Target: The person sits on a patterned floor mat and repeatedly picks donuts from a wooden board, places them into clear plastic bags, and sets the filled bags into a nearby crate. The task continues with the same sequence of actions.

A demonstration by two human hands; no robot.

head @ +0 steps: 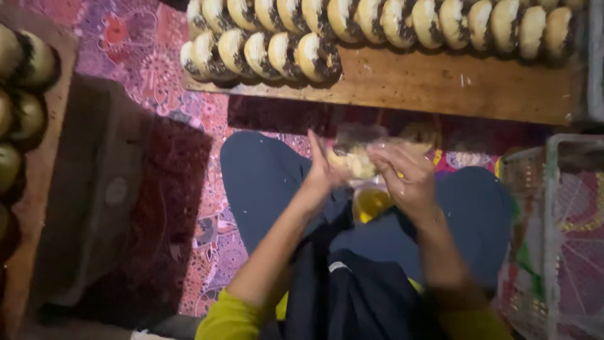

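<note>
My left hand [321, 173] and my right hand [406, 176] meet above my lap, both on a pale round cake in a clear plastic wrapper [357, 154]. The left palm presses its left side; the right fingers curl over its top and right side. Motion blur hides the finer grip. I sit cross-legged in dark blue trousers [264, 182] with yellow-green sleeves [229, 318]. Something yellow [371, 203] lies in my lap just below the hands.
A wooden board [440, 85] in front carries rows of round cream-and-dark cakes [264, 53]. Another wooden tray [38, 182] with similar cakes [28, 60] stands at the left. A plastic crate [553, 233] sits at the right. A patterned pink cloth [138, 44] covers the floor.
</note>
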